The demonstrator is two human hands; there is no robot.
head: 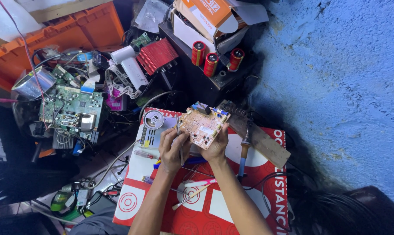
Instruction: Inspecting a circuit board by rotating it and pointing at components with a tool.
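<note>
Hands raised, gripping circuit board

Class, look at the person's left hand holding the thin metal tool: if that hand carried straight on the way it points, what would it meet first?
Probably the round silver tin, which lies just beyond the left hand and its thin metal tool; depth is hard to judge.

An orange-and-white cardboard box sits top centre, flaps open; a red-and-white printed sheet, perhaps a banner, covers the work surface
</note>
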